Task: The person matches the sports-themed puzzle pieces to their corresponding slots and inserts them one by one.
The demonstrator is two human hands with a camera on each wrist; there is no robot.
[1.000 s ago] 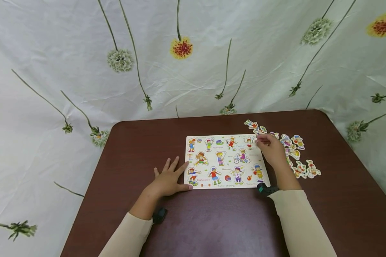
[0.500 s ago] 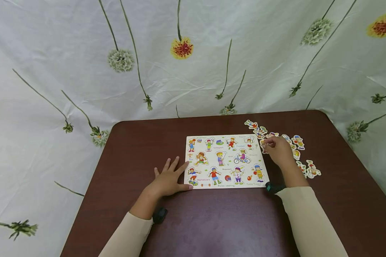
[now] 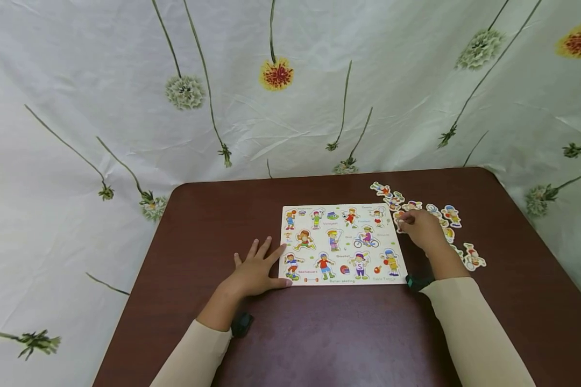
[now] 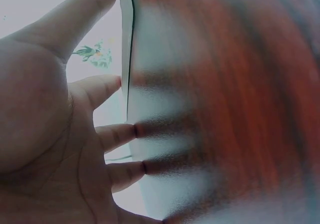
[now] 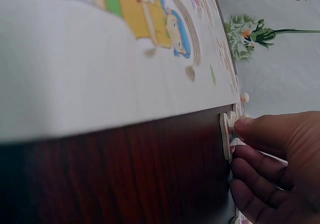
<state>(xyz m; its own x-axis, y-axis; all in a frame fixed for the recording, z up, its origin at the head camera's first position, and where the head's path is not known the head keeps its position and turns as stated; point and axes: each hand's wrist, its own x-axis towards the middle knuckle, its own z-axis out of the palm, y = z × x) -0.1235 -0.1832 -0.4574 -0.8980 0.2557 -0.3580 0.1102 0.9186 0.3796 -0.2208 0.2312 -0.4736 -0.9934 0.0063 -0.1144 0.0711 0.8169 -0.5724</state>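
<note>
A white puzzle board [image 3: 307,212] printed with cartoon children playing sports lies flat on the table. My left hand [image 3: 254,274] rests with fingers spread at its left side; thumb and index fingertip touch the board's edge [image 4: 127,39], and the other fingertips meet the tabletop. Just beyond the right edge, my right hand [image 3: 425,231] is over the loose pieces. Its thumb and index finger pinch a small puzzle piece [image 5: 226,134], seen nearly edge-on in the right wrist view. The remaining fingers curl below it, and the hand hides some of the pieces behind.
Several loose puzzle pieces are scattered right of the board, among them a figure [image 3: 451,216] at the far side, one [image 3: 473,257] nearer, and one [image 3: 380,188] behind the board. A flowered cloth [image 3: 222,48] hangs past the dark brown table's [image 3: 213,215] back edge.
My right hand has moved right, from the board's upper right corner to the loose pieces beside it, and pinches one there. The left hand stays put. The head view shifts slightly.
</note>
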